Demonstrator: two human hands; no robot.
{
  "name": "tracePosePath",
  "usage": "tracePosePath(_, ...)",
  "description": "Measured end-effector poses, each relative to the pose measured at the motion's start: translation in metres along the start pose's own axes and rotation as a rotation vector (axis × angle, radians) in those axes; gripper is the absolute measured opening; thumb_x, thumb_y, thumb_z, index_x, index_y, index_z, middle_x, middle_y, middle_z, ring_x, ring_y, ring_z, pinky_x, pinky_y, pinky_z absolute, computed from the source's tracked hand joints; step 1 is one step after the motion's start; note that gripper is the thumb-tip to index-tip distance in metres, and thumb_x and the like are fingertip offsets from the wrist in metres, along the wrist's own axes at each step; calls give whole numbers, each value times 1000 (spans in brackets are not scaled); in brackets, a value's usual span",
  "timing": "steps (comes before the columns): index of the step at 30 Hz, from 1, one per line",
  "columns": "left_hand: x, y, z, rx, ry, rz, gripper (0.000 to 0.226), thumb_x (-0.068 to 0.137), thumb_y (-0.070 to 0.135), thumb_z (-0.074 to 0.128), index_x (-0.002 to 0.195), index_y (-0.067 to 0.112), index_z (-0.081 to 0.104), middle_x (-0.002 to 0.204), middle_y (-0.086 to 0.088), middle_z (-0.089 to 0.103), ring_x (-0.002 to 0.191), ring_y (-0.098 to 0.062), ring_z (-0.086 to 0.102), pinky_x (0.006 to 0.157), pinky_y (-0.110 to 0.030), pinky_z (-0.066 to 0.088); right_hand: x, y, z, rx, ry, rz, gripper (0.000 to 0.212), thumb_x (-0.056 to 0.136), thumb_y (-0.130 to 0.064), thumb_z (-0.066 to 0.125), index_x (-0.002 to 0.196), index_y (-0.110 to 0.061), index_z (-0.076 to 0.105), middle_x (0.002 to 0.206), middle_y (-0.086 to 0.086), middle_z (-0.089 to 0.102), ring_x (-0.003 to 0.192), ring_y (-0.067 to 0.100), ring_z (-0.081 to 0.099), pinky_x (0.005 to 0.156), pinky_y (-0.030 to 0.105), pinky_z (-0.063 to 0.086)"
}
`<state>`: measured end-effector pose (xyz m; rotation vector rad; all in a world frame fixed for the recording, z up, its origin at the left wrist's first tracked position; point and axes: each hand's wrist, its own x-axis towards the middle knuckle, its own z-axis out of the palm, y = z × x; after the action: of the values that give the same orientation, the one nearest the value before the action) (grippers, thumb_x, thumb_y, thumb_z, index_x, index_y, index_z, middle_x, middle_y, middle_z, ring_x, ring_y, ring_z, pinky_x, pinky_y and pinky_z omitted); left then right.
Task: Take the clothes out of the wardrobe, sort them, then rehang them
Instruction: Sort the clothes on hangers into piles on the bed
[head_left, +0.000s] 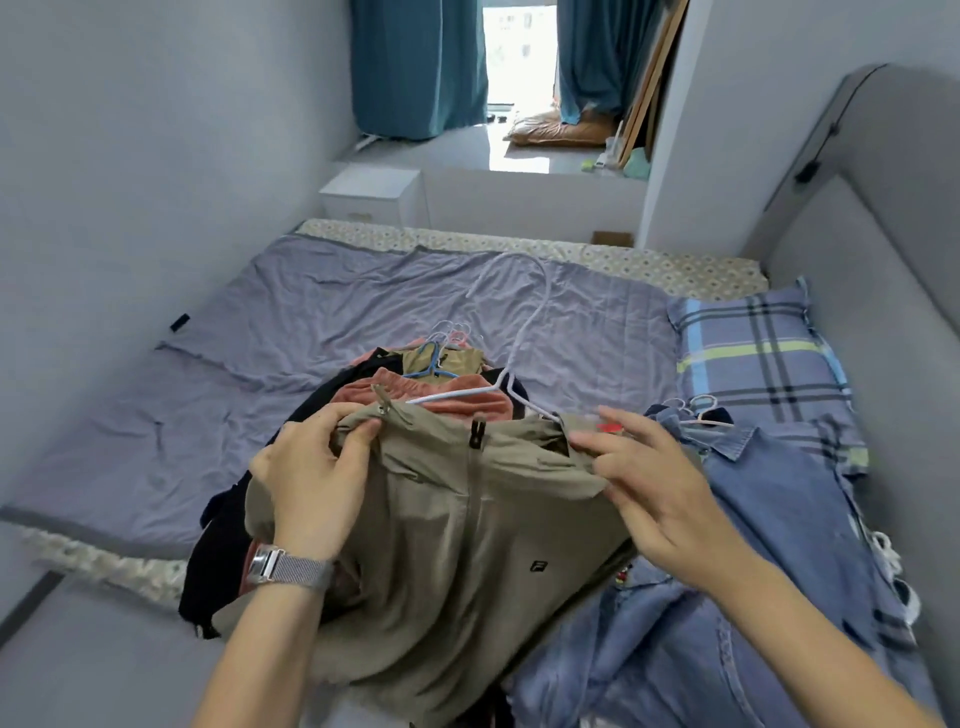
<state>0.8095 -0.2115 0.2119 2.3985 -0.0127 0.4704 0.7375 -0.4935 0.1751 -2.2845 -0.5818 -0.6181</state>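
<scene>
Khaki jacket (457, 519) collar: left hand (311, 483) grips, right hand (660, 499) seemingly pinches.

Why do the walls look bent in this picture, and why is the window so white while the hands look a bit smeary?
In the head view, the wide-angle lens bows the walls and the headboard; daylight overexposes the window between the curtains, washing out what lies outside; the right hand is softened by motion blur at its fingertips, while the left hand gripping the khaki garment looks sharper.

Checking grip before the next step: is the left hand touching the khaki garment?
Touching. The head view shows the left hand pinching the khaki garment at its upper edge.
</scene>
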Motion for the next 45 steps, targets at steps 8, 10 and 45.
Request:
tracePosePath(8,-16,7,-19,-64,-60,1,9,74,45,46,77,49,53,84,16,62,102,-21,57,87,-34,27,0,-14,-36,-84,-198,-22,22,74,-15,54,92,-24,46,98,-10,55,118,5,49,100,26,36)
tracePosePath(10,-13,5,-26,-61,-61,8,8,75,45,46,76,50,52,80,20,59,103,-20,57,84,-32,23,6,-15,-45,-64,-136,95,24,75,-17,49,95,-27,41,92,-17,45,93,-3,47,83,12,34)
tracePosePath(45,15,-49,-67,125,-67,477,58,77,59,49,118,19,55,116,-1,53,109,-22,48,93,-41,38,25,-79,-14,-70,-187,669,33,76,-52,61,57,-26,64,53,-1,55,58,22,54,58,41,41)
